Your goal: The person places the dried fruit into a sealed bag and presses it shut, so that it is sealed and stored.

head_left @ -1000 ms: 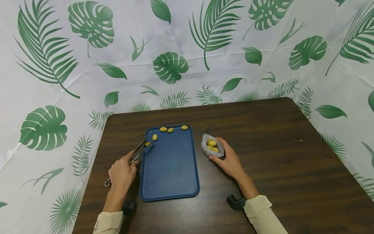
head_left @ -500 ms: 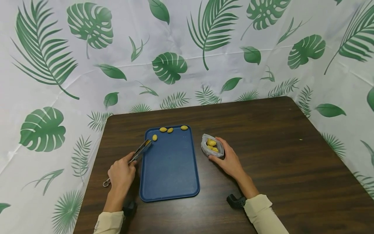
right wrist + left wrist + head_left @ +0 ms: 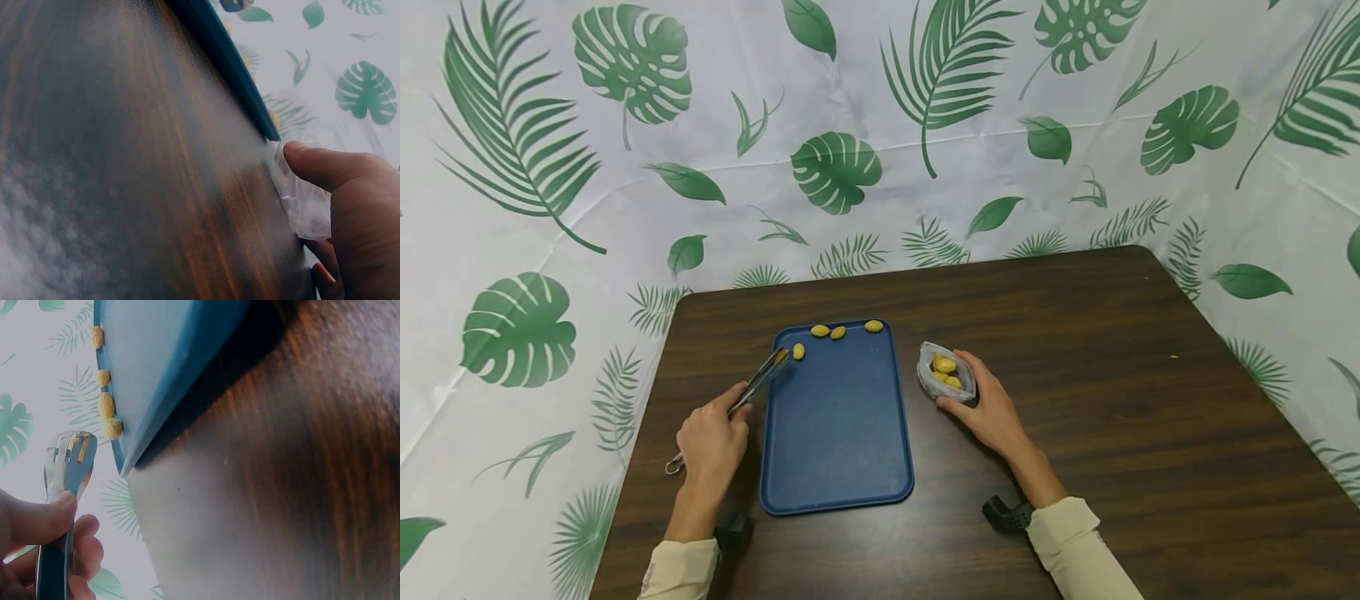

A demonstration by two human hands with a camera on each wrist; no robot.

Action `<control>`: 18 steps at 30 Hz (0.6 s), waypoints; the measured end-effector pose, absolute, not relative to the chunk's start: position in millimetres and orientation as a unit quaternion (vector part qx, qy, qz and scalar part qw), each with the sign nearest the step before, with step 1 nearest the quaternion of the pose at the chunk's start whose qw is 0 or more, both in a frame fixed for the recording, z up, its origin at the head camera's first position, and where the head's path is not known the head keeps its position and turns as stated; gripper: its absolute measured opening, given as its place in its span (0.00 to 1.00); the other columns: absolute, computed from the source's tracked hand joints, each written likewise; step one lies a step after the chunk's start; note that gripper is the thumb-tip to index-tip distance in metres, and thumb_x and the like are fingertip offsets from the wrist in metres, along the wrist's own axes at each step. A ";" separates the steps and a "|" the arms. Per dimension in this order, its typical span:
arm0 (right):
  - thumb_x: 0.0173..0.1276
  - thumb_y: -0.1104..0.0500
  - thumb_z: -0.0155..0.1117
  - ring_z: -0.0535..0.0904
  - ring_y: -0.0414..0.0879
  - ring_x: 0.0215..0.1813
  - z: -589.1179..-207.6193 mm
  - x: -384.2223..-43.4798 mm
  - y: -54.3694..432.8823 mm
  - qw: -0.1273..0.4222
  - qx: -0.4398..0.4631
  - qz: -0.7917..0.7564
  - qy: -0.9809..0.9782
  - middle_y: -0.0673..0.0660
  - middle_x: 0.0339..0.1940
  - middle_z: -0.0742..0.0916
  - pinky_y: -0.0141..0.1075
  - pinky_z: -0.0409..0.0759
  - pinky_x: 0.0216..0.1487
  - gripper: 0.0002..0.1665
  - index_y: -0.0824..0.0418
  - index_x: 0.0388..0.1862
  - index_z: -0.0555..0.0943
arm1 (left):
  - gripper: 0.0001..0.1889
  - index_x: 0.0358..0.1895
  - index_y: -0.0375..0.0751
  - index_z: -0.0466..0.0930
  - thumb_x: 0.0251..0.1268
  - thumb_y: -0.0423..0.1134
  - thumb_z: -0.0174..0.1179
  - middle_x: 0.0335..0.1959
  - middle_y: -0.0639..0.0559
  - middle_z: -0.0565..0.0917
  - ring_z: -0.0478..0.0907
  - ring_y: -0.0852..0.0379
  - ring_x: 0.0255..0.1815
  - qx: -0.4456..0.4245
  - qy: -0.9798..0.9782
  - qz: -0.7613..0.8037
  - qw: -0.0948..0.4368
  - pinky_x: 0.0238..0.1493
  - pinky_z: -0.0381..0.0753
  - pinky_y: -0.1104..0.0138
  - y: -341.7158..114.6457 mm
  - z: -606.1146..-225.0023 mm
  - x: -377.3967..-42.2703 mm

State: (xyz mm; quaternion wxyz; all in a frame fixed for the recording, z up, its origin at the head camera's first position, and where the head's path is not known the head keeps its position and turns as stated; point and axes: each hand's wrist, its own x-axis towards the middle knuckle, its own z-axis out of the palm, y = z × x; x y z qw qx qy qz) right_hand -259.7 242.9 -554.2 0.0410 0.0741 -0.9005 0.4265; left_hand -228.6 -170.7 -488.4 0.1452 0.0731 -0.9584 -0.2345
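Holding tongs (image 3: pixel 60 469) (left grip (image 3: pixel 709 437)) and a clear container (image 3: pixel 930 386) (right grip (image 3: pixel 995 415)).

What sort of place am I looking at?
Probably a staged tabletop workspace: a creased leaf-print backdrop behind and beside a dark wood-grain table, with a blue tray set on it.

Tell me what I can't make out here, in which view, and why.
Yellow piece at the tongs: left wrist view, mostly covered by the tongs' slotted tip.
Count of pieces in the bag: head view, they overlap.
Tray: left wrist view, cut off by the top edge.
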 end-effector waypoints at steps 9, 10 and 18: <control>0.63 0.44 0.77 0.72 0.64 0.73 -555.3 -260.1 243.2 0.045 0.079 0.427 -0.899 0.59 0.76 0.75 0.67 0.70 0.67 0.51 0.45 0.81 0.62 | 0.19 0.59 0.46 0.87 0.65 0.37 0.67 0.45 0.32 0.89 0.85 0.24 0.37 0.072 -0.956 -0.243 0.147 0.30 0.76 0.38 -167.9 -481.9 -227.9; 0.63 0.44 0.77 0.72 0.64 0.73 -555.3 -259.9 243.2 0.045 0.079 0.428 -0.899 0.59 0.76 0.75 0.67 0.70 0.67 0.51 0.45 0.81 0.63 | 0.19 0.59 0.46 0.87 0.65 0.37 0.67 0.45 0.32 0.89 0.85 0.24 0.37 0.071 -0.956 -0.244 0.149 0.30 0.76 0.38 -167.7 -481.4 -227.8; 0.64 0.44 0.77 0.72 0.63 0.73 -555.8 -260.4 243.2 0.046 0.080 0.425 -0.900 0.59 0.76 0.75 0.67 0.70 0.67 0.51 0.45 0.81 0.62 | 0.19 0.57 0.47 0.89 0.62 0.36 0.70 0.41 0.34 0.91 0.85 0.27 0.32 0.048 -0.947 -0.256 0.188 0.26 0.75 0.40 -164.6 -481.5 -229.2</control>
